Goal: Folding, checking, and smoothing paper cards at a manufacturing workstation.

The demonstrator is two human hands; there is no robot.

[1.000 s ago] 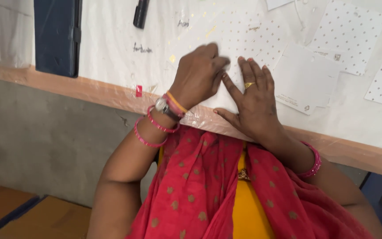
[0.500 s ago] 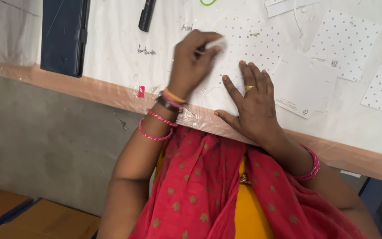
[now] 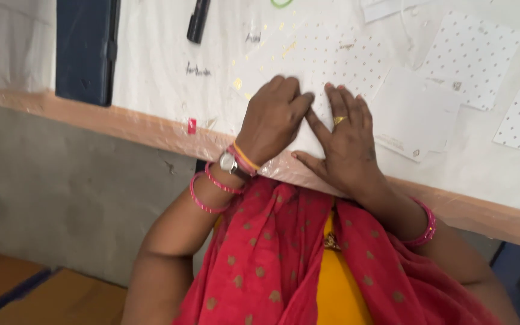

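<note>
My left hand (image 3: 274, 119), with a watch and pink bangles on the wrist, rests knuckles up on a white card with gold dots (image 3: 332, 57) near the table's front edge. Its fingers are curled with the tips pressed down, and whatever is under them is hidden. My right hand (image 3: 345, 143), wearing a gold ring, lies flat on the same card just to the right. Its fingers are spread and the index finger touches my left fingertips.
The table (image 3: 151, 123) has a wooden front edge and a white plastic cover. A dark blue flat case (image 3: 85, 51) and a black marker (image 3: 198, 21) lie at the back left. More dotted cards (image 3: 470, 60) and a plain white card (image 3: 416, 114) lie to the right. A small red piece (image 3: 192, 125) sits on the edge.
My left hand lifted toward the back of the table with something small and white at its fingertips, then came down again beside my right hand. My right hand stayed flat on the card.
</note>
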